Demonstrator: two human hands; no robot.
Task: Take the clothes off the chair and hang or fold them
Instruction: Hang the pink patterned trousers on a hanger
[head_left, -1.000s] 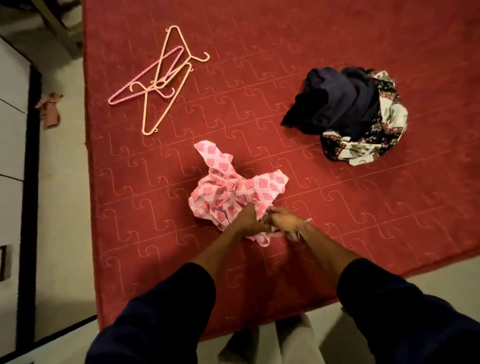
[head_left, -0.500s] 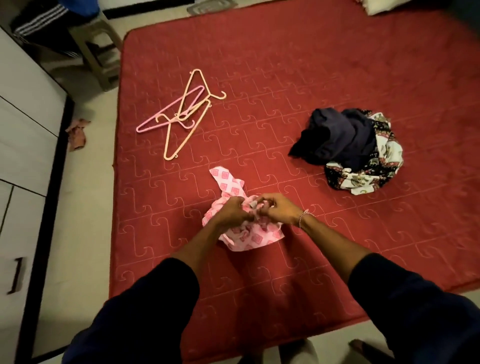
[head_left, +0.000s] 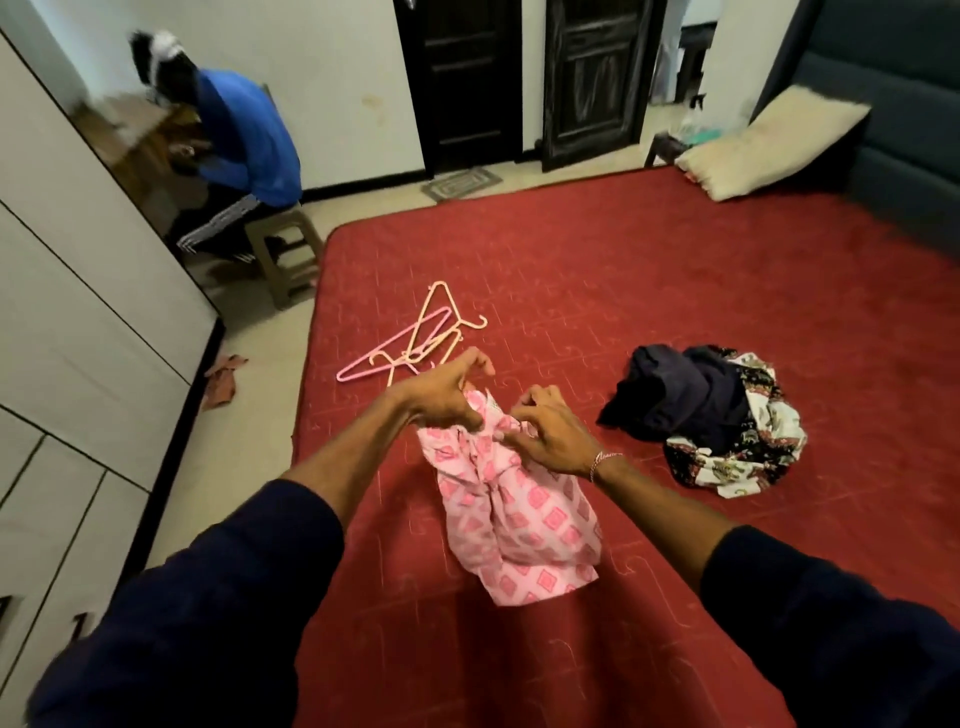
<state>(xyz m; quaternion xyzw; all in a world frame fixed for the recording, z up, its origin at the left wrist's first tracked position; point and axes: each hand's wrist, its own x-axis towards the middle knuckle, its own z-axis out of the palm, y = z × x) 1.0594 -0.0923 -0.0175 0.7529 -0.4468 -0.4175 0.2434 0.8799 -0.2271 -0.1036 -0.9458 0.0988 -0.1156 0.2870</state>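
A pink checked garment (head_left: 524, 519) hangs in the air above the red bed (head_left: 675, 291), bunched at its top. My left hand (head_left: 447, 389) pinches that top edge from the left, and my right hand (head_left: 545, 436) grips it from the right, close beside the left. A dark navy garment (head_left: 675, 400) lies in a heap on the bed to the right, on top of a black-and-white patterned cloth (head_left: 748, 457). Pink and peach plastic hangers (head_left: 415, 343) lie tangled on the bed just beyond my left hand.
White wardrobe doors (head_left: 78, 338) line the left side. A person in a blue top (head_left: 249, 135) sits on a stool (head_left: 283, 249) at the back left. A cream pillow (head_left: 769, 140) leans at the bed's far right. A small cloth (head_left: 223, 379) lies on the floor.
Both hands have lifted the pink garment off the bed, so it now hangs down. My head has tilted up, bringing the room's far side into view.
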